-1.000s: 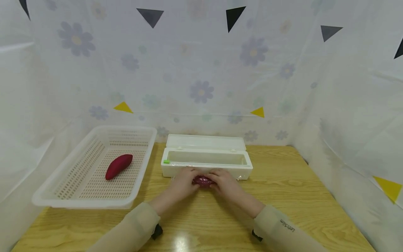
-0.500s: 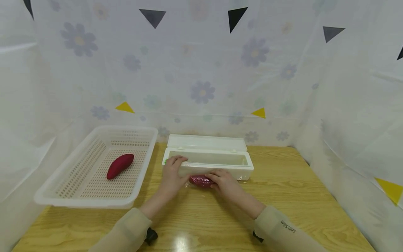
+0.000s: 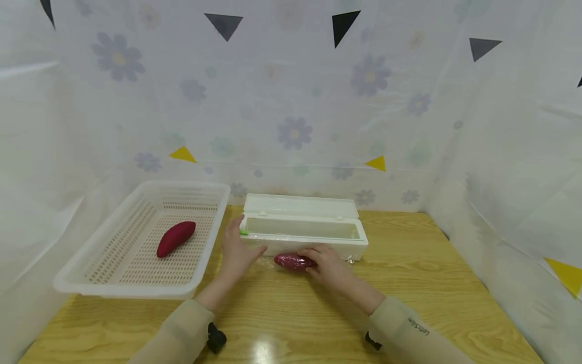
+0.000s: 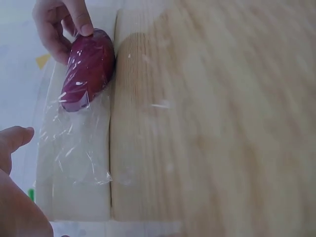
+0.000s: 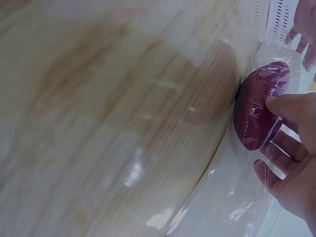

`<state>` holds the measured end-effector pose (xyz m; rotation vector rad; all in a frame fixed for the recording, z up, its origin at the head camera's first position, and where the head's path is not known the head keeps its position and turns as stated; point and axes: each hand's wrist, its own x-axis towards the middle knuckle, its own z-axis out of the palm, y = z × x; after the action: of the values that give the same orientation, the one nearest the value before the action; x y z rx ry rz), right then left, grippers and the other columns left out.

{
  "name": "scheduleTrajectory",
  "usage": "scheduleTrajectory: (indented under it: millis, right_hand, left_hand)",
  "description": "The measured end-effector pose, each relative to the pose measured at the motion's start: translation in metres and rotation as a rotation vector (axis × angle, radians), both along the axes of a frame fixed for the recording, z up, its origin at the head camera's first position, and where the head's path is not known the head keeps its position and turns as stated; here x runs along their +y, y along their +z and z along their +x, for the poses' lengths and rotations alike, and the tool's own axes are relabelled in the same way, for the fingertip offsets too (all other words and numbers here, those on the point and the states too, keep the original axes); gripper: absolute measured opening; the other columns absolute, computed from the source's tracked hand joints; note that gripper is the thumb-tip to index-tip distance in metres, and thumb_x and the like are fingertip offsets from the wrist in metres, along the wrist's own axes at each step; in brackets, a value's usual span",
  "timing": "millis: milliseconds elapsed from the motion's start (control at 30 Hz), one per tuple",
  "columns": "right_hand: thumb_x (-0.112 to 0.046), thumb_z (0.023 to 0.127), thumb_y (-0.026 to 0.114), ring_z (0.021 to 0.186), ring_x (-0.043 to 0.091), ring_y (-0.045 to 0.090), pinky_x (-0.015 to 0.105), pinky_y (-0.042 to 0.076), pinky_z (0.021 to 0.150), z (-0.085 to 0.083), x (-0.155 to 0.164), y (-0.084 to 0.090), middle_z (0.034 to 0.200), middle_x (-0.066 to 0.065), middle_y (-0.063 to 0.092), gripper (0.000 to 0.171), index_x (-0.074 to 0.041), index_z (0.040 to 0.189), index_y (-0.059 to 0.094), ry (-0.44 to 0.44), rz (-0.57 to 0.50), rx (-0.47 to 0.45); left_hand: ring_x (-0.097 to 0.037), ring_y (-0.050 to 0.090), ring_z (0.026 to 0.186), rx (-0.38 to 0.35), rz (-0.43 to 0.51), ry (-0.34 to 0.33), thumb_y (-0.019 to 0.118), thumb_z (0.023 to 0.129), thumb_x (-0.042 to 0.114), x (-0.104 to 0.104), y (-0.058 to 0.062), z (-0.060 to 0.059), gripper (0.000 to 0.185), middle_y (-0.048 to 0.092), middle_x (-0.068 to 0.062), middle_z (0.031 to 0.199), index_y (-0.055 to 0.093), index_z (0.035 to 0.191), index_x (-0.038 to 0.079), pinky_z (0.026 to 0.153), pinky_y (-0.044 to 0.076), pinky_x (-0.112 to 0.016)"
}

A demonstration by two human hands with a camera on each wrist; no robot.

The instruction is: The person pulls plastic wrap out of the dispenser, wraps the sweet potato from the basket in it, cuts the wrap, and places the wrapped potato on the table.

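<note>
A purple-red sweet potato, wrapped in shiny cling film, lies on the table against the front of a white cling film dispenser box. My right hand grips its right end, thumb on the near side and fingers on the far side. Loose film spreads past both ends of the sweet potato. My left hand is apart from it, at the box's left end, with thumb and fingers spread. The box's lid stands raised at the back.
On the left stands a white slotted basket with an unwrapped sweet potato in it. A small green piece sits at the box's left front edge. A flowered curtain hangs behind the wooden table.
My left hand has let go of the wrapped sweet potato and moved left to the box's end, its fingers spreading. My right hand has kept its grip.
</note>
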<state>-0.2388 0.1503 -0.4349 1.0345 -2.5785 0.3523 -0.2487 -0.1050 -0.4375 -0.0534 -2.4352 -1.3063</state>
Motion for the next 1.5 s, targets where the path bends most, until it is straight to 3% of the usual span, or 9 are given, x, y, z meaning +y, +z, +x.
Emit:
scheduleTrajectory:
  millis: [267, 500, 700, 833, 1100, 1500]
  right_hand:
    - [-0.011, 0.074, 0.079, 0.11, 0.024, 0.056, 0.039, 0.045, 0.096, -0.001, 0.002, -0.001, 0.118, 0.003, 0.062, 0.043, -0.015, 0.114, 0.065, -0.026, -0.066, -0.126]
    - [-0.011, 0.073, 0.079, 0.107, 0.025, 0.057, 0.04, 0.047, 0.092, -0.001, 0.003, -0.002, 0.114, 0.004, 0.063, 0.04, -0.014, 0.111, 0.066, -0.014, -0.093, -0.129]
    - [-0.012, 0.074, 0.079, 0.109, 0.026, 0.056, 0.041, 0.047, 0.093, -0.002, 0.005, -0.001, 0.117, 0.006, 0.062, 0.041, -0.012, 0.112, 0.065, -0.024, -0.084, -0.13]
    - [-0.011, 0.074, 0.08, 0.108, 0.026, 0.056, 0.041, 0.047, 0.092, -0.004, 0.008, -0.002, 0.116, 0.006, 0.062, 0.041, -0.013, 0.112, 0.065, -0.035, -0.09, -0.139]
    - [-0.01, 0.073, 0.08, 0.108, 0.026, 0.056, 0.041, 0.047, 0.092, -0.006, 0.009, -0.004, 0.115, 0.005, 0.063, 0.042, -0.015, 0.111, 0.065, -0.036, -0.101, -0.153]
    - [-0.019, 0.076, 0.079, 0.103, 0.019, 0.058, 0.037, 0.049, 0.089, -0.007, 0.01, 0.001, 0.111, 0.0, 0.063, 0.041, -0.018, 0.114, 0.064, -0.057, -0.064, -0.144]
  left_hand:
    - [-0.034, 0.025, 0.136, -0.062, 0.147, -0.001, 0.086, 0.065, 0.022, -0.006, -0.011, -0.012, 0.099, 0.029, -0.014, 0.149, 0.03, 0.146, 0.012, 0.11, 0.02, -0.054]
    - [-0.036, 0.026, 0.136, -0.119, 0.222, -0.052, 0.085, 0.067, 0.024, -0.011, -0.015, -0.017, 0.1, 0.025, -0.015, 0.151, 0.026, 0.148, 0.015, 0.11, 0.022, -0.056]
    - [-0.037, 0.026, 0.137, -0.168, 0.218, -0.088, 0.083, 0.07, 0.03, -0.01, -0.014, -0.018, 0.096, 0.025, -0.016, 0.152, 0.028, 0.147, 0.016, 0.11, 0.022, -0.055]
    - [-0.038, 0.025, 0.137, -0.164, 0.231, -0.121, 0.081, 0.074, 0.027, -0.01, -0.012, -0.018, 0.088, 0.027, -0.019, 0.149, 0.031, 0.145, 0.012, 0.111, 0.022, -0.054]
    - [-0.038, 0.025, 0.136, -0.134, 0.17, -0.156, 0.074, 0.082, 0.024, -0.016, -0.021, -0.026, 0.071, 0.029, -0.02, 0.148, 0.038, 0.142, 0.014, 0.111, 0.023, -0.053]
    - [-0.042, 0.021, 0.137, -0.204, 0.166, -0.255, 0.072, 0.083, 0.024, -0.025, -0.018, -0.028, 0.077, 0.018, -0.022, 0.151, 0.029, 0.147, 0.022, 0.108, 0.02, -0.061]
